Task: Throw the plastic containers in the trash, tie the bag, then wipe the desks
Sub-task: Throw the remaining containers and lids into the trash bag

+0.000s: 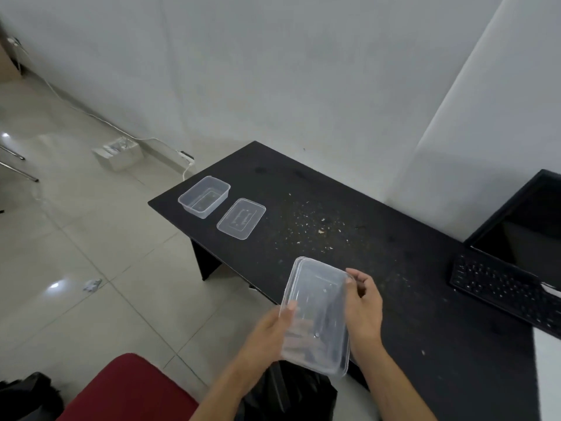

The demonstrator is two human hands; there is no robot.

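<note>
Both my hands hold one clear plastic container (317, 314) with its lid on, above the near edge of the black desk (379, 244). My left hand (270, 332) grips its left side, with the thumb on top. My right hand (364, 305) grips its right side. Directly below the container hangs a black trash bag (288, 393). At the desk's far left end sits an open clear container (204, 196) and, beside it, a separate flat lid (241, 218). Pale crumbs (318, 226) are scattered over the middle of the desk.
A black keyboard (504, 290) and a dark monitor (528, 220) stand at the desk's right end. A red chair seat (127, 390) is at the lower left, with a dark bag (27, 393) beside it. On the tiled floor lie a white box (118, 153), a cable and a paper scrap (92, 284).
</note>
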